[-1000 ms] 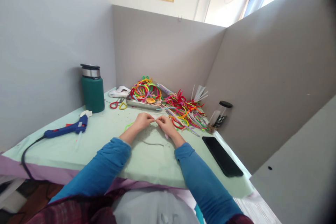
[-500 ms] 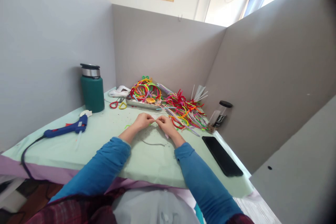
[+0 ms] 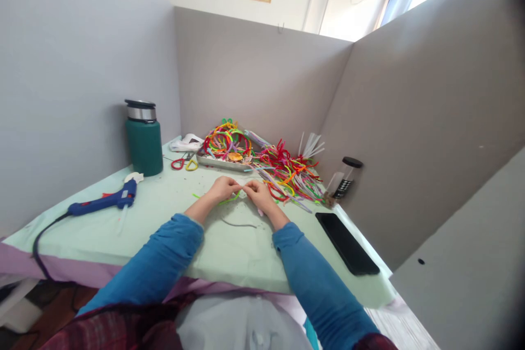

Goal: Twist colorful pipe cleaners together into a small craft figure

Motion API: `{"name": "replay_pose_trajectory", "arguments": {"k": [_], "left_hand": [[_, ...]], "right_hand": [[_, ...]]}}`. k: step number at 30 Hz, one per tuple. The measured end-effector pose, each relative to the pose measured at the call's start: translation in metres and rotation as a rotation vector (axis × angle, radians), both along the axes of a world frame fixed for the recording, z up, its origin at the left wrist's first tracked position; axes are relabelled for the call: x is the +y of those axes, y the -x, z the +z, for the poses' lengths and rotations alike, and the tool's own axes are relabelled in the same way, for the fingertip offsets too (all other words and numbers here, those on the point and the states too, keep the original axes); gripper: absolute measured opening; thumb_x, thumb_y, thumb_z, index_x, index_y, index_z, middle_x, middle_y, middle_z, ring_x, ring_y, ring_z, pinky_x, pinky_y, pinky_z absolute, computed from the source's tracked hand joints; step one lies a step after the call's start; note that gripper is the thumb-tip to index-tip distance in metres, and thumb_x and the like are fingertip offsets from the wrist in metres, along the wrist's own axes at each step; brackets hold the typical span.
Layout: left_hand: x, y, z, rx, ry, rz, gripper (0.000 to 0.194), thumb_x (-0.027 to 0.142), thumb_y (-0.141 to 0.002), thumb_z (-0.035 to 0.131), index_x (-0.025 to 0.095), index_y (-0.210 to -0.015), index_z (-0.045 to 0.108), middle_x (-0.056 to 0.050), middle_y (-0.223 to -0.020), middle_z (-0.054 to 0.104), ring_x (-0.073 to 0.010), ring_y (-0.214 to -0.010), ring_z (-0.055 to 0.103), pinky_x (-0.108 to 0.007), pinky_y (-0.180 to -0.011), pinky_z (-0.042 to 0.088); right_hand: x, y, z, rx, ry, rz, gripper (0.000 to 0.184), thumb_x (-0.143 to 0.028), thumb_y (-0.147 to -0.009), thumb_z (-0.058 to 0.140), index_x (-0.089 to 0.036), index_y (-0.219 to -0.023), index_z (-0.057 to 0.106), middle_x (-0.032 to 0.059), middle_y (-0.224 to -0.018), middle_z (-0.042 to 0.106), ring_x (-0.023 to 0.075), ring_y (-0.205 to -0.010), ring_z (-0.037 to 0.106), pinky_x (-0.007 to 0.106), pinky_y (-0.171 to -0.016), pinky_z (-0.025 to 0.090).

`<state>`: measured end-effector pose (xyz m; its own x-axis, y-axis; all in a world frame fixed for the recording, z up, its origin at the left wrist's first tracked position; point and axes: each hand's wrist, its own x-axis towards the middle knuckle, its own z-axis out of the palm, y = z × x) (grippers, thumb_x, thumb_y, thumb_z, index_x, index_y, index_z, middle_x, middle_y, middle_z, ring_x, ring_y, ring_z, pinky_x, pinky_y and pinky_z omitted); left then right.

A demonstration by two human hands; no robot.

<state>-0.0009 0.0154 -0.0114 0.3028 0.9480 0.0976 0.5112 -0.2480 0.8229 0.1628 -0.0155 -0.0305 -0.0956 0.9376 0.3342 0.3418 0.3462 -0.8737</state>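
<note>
Grip, one pair: left hand point(image 3: 222, 190) and right hand point(image 3: 257, 193), the fingers of each drawn into a pinch, the two sets of fingertips meeting or nearly so on my remote view. Contents, as I judge: the right end of one bright green stem point(image 3: 232, 199); anything finer between the fingertips is too small for me to tell. From the left: one blue glue gun point(image 3: 100, 205), lying on the table point(image 3: 168, 199), well apart from the hands. One dark green flask point(image 3: 144, 145), upright, behind it. One green tip point(image 3: 196, 195), just left of the left wrist; I take it for the same stem's other end, the middle being hidden. The stem itself: trailing leftward from the fingertips past the left wrist, long axis roughly crosswise; the left hand is plainly nearer its length. One thin grey stem point(image 3: 241, 225), loose, on the near side of the hands, axis also roughly crosswise. One heap of coloured stems point(image 3: 289, 169), beyond the right hand and to its right. One black phone point(image 3: 347, 243), flat, farther right.
</note>
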Motion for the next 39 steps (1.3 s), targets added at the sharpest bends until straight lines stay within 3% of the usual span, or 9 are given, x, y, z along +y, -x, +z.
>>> {"name": "replay_pose_trajectory", "arguments": {"k": [16,21,27,34,39], "left_hand": [[-0.0001,0.0021,-0.0033,-0.170,0.222,-0.135,0.053,0.066,-0.065,0.064,0.019,-0.054,0.043,0.007,-0.036,0.032,-0.0054,-0.033,0.023,-0.024,-0.039,0.013],[-0.0026,0.0010,-0.0004,-0.209,0.254,-0.142,0.048,0.062,-0.068,0.064,0.017,-0.059,0.048,0.008,-0.036,0.030,-0.0053,-0.034,0.021,-0.024,-0.040,0.012],[-0.0012,-0.0023,0.0004,-0.224,0.305,-0.065,0.047,0.062,-0.076,0.053,0.017,-0.063,0.050,0.006,-0.038,0.035,-0.0068,-0.032,0.025,-0.025,-0.039,0.014],[0.0000,0.0011,-0.0045,-0.145,0.239,-0.109,0.054,0.069,-0.064,0.061,0.018,-0.057,0.046,0.007,-0.039,0.032,-0.0055,-0.036,0.024,-0.025,-0.041,0.014],[-0.0004,-0.0001,-0.0026,-0.219,0.287,-0.124,0.039,0.053,-0.072,0.060,0.017,-0.061,0.050,0.006,-0.039,0.035,-0.0063,-0.035,0.026,-0.025,-0.040,0.015]], "right_hand": [[0.0014,-0.0012,-0.0010,-0.005,-0.048,0.038,0.024,-0.036,-0.078,0.056,-0.018,-0.087,0.069,-0.0027,-0.053,0.047,0.0123,-0.050,0.041,0.025,-0.051,0.032],[0.0014,-0.0014,-0.0006,-0.004,-0.044,0.027,0.025,-0.037,-0.078,0.056,-0.018,-0.089,0.070,-0.0023,-0.053,0.048,0.0124,-0.051,0.041,0.025,-0.050,0.032],[0.0012,-0.0007,-0.0009,0.008,-0.036,0.037,0.024,-0.036,-0.078,0.057,-0.018,-0.087,0.070,-0.0025,-0.054,0.048,0.0117,-0.050,0.041,0.024,-0.050,0.031],[0.0034,-0.0005,-0.0028,0.011,-0.032,0.048,0.023,-0.035,-0.077,0.057,-0.018,-0.085,0.070,-0.0025,-0.054,0.049,0.0119,-0.050,0.042,0.025,-0.051,0.033],[0.0028,-0.0014,-0.0016,0.018,-0.035,0.043,0.024,-0.036,-0.077,0.057,-0.018,-0.086,0.070,-0.0030,-0.052,0.048,0.0119,-0.049,0.041,0.025,-0.051,0.033]]}}
